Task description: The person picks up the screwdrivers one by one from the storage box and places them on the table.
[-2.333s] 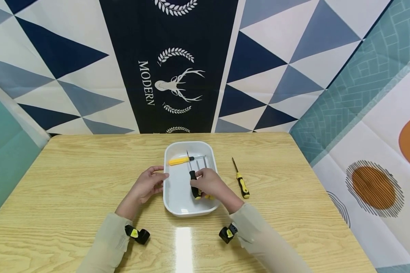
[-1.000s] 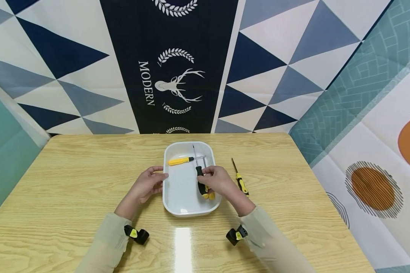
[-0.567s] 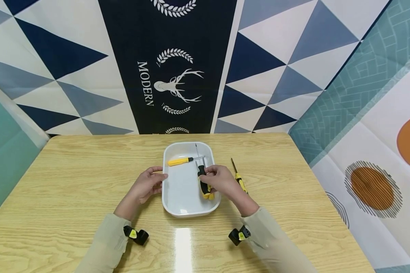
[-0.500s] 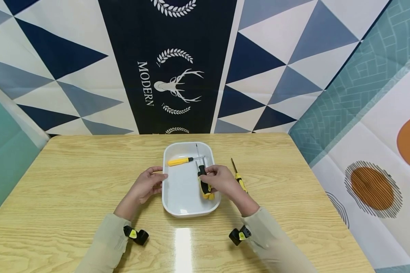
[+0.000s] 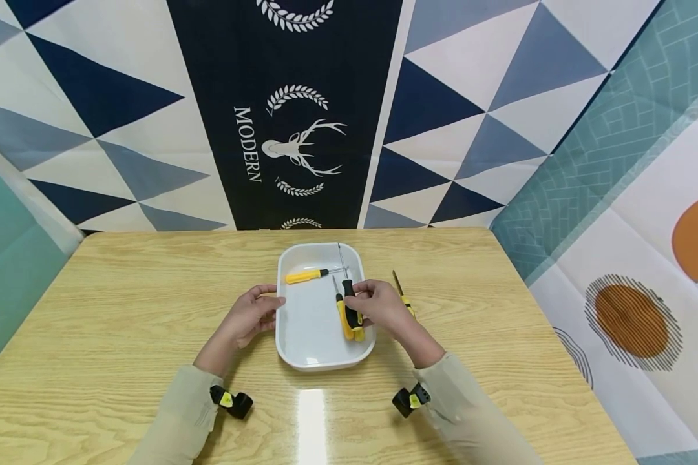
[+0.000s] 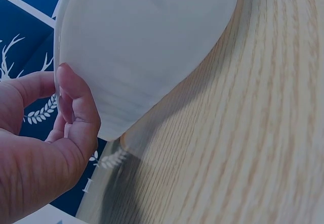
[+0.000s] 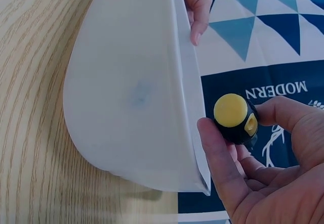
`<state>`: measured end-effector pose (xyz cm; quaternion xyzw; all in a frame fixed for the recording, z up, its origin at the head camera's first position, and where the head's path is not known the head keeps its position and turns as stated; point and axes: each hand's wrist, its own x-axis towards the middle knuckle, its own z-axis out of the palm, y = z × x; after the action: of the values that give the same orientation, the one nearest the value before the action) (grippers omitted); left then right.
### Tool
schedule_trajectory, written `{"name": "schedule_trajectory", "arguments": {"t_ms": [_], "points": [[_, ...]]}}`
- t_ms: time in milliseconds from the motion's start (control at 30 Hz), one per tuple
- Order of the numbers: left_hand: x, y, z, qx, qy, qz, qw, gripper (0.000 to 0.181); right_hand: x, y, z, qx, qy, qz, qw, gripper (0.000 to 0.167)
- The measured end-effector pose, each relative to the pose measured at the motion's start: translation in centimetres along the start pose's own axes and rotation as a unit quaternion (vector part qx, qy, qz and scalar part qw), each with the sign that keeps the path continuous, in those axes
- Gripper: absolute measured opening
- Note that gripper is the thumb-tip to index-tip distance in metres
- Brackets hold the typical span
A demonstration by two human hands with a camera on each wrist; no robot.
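Observation:
My left hand (image 5: 254, 314) pinches the left rim of a white plastic tray (image 5: 296, 336), thumb on the inner side and fingers outside. Above the tray's right side, my right hand (image 5: 382, 307) holds a black-and-yellow screwdriver (image 5: 352, 315) by its handle, its shaft pointing to the far side. The handle's yellow end (image 7: 230, 110) faces the right wrist camera. A yellow screwdriver (image 5: 304, 276) lies crosswise in the far part of the tray. Another yellow screwdriver (image 5: 344, 320) lies lengthwise beside the held one. A further yellow handle end (image 5: 359, 335) shows, the rest mostly hidden by the right hand.
Right of the tray, a black-and-yellow screwdriver (image 5: 406, 302) lies on the wooden table (image 5: 151, 290), its handle partly covered by the right forearm. A patterned cloth wall (image 5: 442, 129) rises behind the table's far edge.
The right hand has shifted right across the tray with the black-and-yellow screwdriver, uncovering more of the lengthwise yellow one. My left hand has stayed at the rim.

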<state>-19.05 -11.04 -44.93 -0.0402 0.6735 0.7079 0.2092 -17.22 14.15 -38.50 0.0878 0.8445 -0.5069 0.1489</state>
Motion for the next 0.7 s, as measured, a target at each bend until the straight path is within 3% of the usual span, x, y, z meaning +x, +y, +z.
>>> {"name": "schedule_trajectory", "arguments": {"t_ms": [700], "points": [[0.12, -0.13, -0.10, 0.004, -0.006, 0.001, 1.0000, 0.054, 0.00, 0.30, -0.64, 0.010, 0.008, -0.004, 0.9999, 0.038]]}}
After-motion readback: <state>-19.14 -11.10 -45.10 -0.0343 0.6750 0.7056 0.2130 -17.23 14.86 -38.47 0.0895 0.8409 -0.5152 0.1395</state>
